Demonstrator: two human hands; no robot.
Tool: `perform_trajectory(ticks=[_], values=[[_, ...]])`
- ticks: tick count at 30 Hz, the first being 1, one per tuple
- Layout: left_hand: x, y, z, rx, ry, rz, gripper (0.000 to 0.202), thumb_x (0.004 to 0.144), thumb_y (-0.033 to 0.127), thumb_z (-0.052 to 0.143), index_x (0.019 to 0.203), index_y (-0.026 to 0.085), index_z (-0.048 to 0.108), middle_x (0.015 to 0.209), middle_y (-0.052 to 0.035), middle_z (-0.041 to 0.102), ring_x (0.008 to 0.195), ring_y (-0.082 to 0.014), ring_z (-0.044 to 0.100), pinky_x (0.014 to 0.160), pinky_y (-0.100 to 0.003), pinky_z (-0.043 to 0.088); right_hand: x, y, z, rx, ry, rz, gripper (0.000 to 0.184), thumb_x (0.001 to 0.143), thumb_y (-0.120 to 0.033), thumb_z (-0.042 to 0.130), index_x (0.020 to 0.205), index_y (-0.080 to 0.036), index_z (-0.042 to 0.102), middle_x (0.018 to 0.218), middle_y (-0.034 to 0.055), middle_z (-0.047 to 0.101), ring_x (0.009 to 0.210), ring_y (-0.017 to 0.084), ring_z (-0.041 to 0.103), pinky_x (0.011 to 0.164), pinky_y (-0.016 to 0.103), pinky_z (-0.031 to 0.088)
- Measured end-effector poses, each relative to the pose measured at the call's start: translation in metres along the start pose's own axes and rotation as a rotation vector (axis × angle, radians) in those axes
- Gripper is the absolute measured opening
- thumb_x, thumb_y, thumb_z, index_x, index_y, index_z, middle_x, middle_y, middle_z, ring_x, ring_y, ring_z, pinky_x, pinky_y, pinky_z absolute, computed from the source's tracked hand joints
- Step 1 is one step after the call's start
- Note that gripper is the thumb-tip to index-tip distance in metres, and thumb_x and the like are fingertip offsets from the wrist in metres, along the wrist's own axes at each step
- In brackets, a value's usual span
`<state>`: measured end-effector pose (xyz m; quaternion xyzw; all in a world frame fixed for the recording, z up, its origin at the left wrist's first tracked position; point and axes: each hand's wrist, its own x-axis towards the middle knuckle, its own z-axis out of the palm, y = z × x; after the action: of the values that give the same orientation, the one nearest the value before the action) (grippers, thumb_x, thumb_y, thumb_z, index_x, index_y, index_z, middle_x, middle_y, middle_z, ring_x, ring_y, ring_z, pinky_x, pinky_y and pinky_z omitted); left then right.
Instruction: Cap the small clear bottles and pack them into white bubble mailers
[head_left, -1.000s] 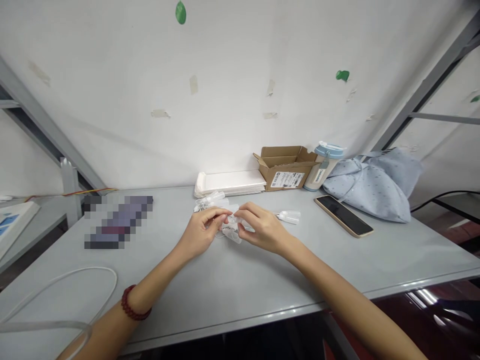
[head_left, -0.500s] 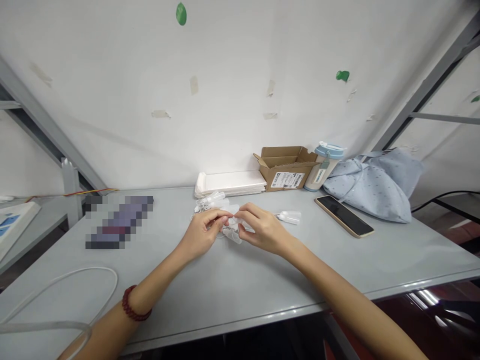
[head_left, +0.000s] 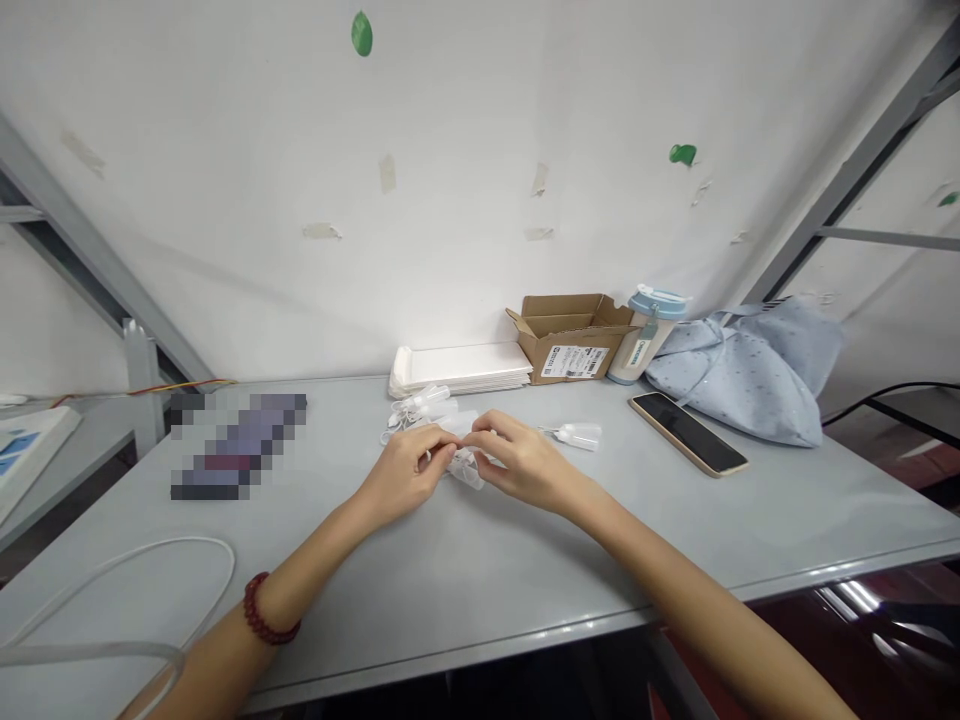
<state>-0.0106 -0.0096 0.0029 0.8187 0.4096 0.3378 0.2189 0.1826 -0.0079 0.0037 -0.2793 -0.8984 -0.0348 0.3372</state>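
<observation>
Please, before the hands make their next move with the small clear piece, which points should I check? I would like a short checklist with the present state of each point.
1. Grip: the left hand and the right hand both pinch the small clear plastic piece: ok.
2. Support: the piece is low over the grey table, far from its front edge: ok.
3. The small clear plastic bottle lies apart from the right hand: ok.
4. The black smartphone with a gold frame lies well away from both hands: ok.
5. How the piece sits between the fingertips: cannot tell, as the fingers hide it.
</observation>
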Motion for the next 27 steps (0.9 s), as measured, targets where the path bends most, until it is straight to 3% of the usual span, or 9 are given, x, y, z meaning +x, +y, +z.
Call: perform_trajectory(ticks=[5,13,27], values=[[0.001,0.003,-0.002,-0.021,0.030,-0.040,0.022,0.084,0.024,0.045,0.077,0.017,0.064,0.068,-0.0002,0.061,0.061,-0.0114,0.049,0.053,-0.022,0.036,0.002,0.004,-0.005,0.203,0.023,0.110,0.020,0.083,-0.018,0.051,0.103,-0.018,0.054,0.095,0.0080,0.060,0.081,0.015,0.057,0.067,0.027,0.048],[0.001,0.003,-0.003,-0.073,0.065,-0.094,0.023,0.085,0.028,0.045,0.080,0.017,0.065,0.069,-0.0006,0.062,0.061,-0.0119,0.049,0.055,-0.022,0.037,0.004,0.012,-0.012,0.363,-0.032,0.336,0.022,0.085,-0.033,0.053,0.097,-0.016,0.061,0.086,0.0053,0.065,0.069,0.012,0.058,0.057,0.022,0.046],[-0.002,0.003,0.000,-0.050,-0.018,-0.065,0.024,0.084,0.024,0.043,0.073,0.016,0.063,0.062,0.0002,0.056,0.058,-0.0119,0.047,0.052,-0.022,0.034,0.001,0.005,0.001,0.384,-0.022,0.379,0.019,0.086,-0.030,0.052,0.090,-0.014,0.063,0.078,0.0051,0.065,0.067,0.013,0.058,0.057,0.023,0.044]])
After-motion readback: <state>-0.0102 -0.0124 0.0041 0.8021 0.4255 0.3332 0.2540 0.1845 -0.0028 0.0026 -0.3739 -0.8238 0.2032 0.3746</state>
